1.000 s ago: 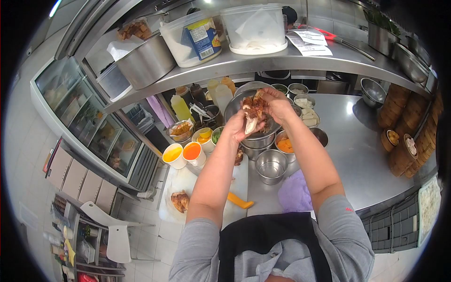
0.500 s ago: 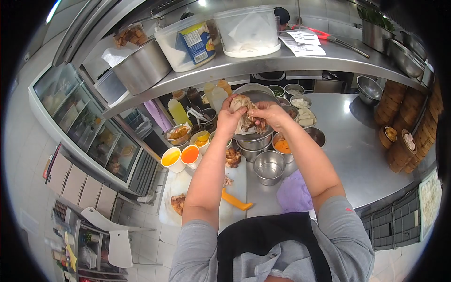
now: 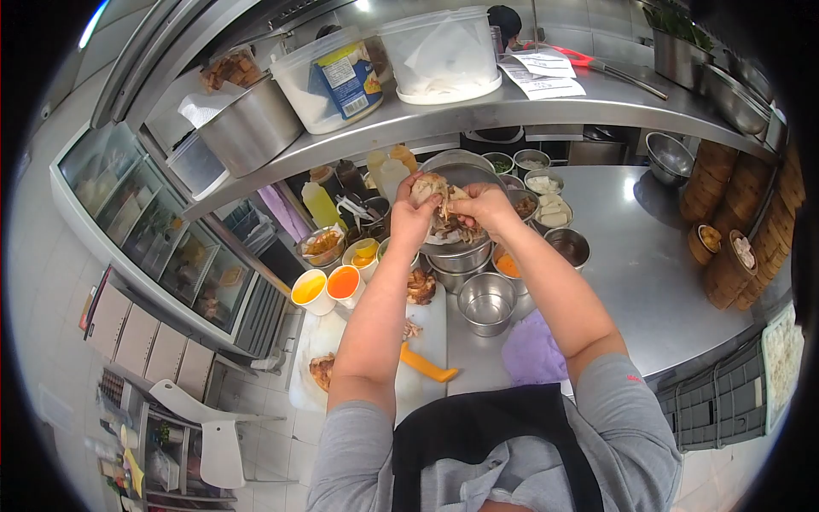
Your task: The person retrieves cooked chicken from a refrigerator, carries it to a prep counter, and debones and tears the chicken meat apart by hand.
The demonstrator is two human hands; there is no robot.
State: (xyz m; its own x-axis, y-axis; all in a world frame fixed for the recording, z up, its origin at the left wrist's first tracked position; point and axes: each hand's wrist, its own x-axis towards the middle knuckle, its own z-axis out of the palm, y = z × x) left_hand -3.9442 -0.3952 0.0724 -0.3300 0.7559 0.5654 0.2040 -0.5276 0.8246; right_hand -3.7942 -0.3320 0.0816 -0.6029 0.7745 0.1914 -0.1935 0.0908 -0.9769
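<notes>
Over a steel bowl (image 3: pixel 467 174) in the middle, my left hand (image 3: pixel 411 215) grips a piece of cooked chicken (image 3: pixel 437 189) with browned skin and pale meat. My right hand (image 3: pixel 488 209) pinches the same chicken from the right side, its fingers closed on the meat. Below the hands, shreds of meat show at the bowl's near side. Browned chicken pieces (image 3: pixel 322 370) lie on the white cutting board (image 3: pixel 426 328), beside a yellow-handled knife (image 3: pixel 426 365). An empty steel pot (image 3: pixel 487 304) stands to the right of the board.
Cups of yellow sauce (image 3: pixel 310 290) and orange sauce (image 3: pixel 345 283) stand at the left. A purple cloth (image 3: pixel 534 348) lies right of the board. Bamboo steamers (image 3: pixel 730 271) are at the far right. A steel shelf (image 3: pixel 358 141) with tubs crosses above. Part of another person's head (image 3: pixel 505 24) shows behind it.
The chicken has been turned over between my hands, from its browned side to its paler side. Both hands have shifted slightly left and remain closed on it.
</notes>
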